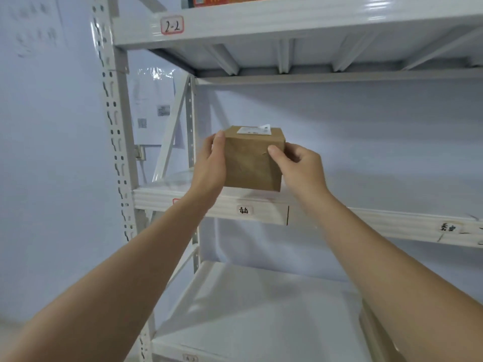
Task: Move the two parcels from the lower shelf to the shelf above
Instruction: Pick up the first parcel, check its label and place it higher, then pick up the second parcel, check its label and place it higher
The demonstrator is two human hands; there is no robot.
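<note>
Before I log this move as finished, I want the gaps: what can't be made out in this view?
- Second parcel: a brown edge on the lower shelf, mostly hidden by the right forearm.
- Held parcel: whether it rests on the middle shelf is unclear; left hand and right hand cover its sides.
- Its white label: too small to read.
- Items on the top shelf: cut off by the frame edge.

Bright, cool, even light; glare on the top shelf beam [376, 6] at one o'clock; edges bow, soft blur.
</note>
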